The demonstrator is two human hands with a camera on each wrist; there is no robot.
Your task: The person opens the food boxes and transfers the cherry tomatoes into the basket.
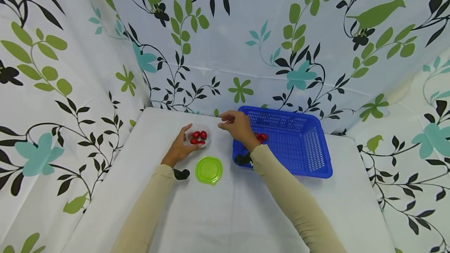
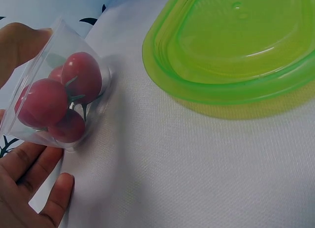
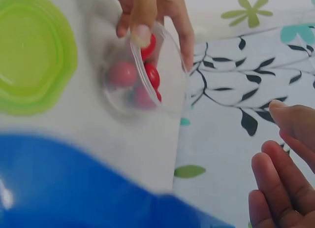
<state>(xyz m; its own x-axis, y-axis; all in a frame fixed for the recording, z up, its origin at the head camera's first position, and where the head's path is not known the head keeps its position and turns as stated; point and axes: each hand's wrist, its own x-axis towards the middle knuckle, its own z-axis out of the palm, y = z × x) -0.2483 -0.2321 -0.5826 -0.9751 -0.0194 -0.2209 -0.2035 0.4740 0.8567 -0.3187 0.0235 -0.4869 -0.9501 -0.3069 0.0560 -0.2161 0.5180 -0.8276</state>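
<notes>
Lying nearest, green lid (image 1: 209, 170): flat on the white table (image 1: 214, 218), near the clear cup (image 1: 208, 132).
Left hand (image 1: 180, 146): thumb and fingers curled round the cup's wall; likely tipping from an uneven grip.
Red tomatoes (image 1: 196, 134): inside the cup, mouth uncovered; possible rolling out after any tilt.
Further tomatoes (image 1: 263, 136): inside the blue basket (image 1: 281, 111), near its left side.
Right hand (image 1: 238, 126): over the basket's left rim, thumb apart from bent fingers, nothing visibly pinched; possible knock to the cup from a low sweep.

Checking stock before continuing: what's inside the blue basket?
The blue basket holds red tomatoes toward its left side. The right hand and sleeve cover part of it, so anything beneath, and the full count, can't be seen.
</notes>
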